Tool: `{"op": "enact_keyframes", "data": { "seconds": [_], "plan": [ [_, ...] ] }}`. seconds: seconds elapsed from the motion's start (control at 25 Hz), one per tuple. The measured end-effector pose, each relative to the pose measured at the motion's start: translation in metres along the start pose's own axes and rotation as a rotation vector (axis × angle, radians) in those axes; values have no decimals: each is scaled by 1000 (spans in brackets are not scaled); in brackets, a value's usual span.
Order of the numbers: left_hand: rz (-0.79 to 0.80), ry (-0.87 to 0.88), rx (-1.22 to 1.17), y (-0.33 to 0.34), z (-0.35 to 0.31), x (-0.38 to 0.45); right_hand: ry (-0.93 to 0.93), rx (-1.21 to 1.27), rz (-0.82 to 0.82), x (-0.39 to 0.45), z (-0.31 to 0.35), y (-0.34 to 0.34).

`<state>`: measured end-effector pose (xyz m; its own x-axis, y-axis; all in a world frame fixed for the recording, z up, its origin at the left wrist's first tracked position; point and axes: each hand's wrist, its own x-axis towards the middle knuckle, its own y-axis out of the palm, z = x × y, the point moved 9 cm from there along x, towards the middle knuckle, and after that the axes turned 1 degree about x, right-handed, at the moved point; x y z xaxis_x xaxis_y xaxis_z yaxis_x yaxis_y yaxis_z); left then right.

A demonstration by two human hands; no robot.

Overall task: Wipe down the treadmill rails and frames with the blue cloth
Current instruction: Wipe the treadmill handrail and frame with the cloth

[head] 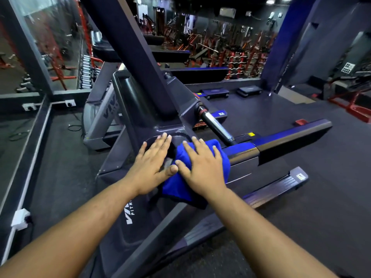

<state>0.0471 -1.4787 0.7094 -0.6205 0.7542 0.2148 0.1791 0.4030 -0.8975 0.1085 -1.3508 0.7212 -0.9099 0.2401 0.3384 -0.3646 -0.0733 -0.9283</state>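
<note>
The blue cloth (181,187) lies draped over the dark treadmill frame (176,109), where the upright post meets the side rail (291,137). My right hand (200,167) presses flat on top of the cloth, fingers spread. My left hand (154,167) rests flat on the bare frame just left of the cloth, fingers apart, its thumb touching the cloth's edge. The frame's lower cover with white lettering (130,217) shows below my left wrist. Part of the cloth is hidden under my right hand.
A second treadmill (104,109) stands to the left, close by. The treadmill's belt deck (271,109) stretches to the right. White wall sockets (20,219) sit along the left floor edge. Red weight racks and benches (230,53) fill the background.
</note>
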Motion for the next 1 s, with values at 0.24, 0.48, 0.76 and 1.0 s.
{"op": "enact_keyframes", "data": {
  "seconds": [0.24,0.48,0.76,1.0],
  "plan": [
    [83,35,-20,-18,31,9,-271,19,167,17,15,-3],
    [216,172,193,-26,84,23,157,-74,39,-9,61,13],
    [229,314,77,-27,105,30,170,60,-27,16,26,-15],
    [204,386,59,-24,109,35,344,-81,0,-13,82,12]
  ]
}}
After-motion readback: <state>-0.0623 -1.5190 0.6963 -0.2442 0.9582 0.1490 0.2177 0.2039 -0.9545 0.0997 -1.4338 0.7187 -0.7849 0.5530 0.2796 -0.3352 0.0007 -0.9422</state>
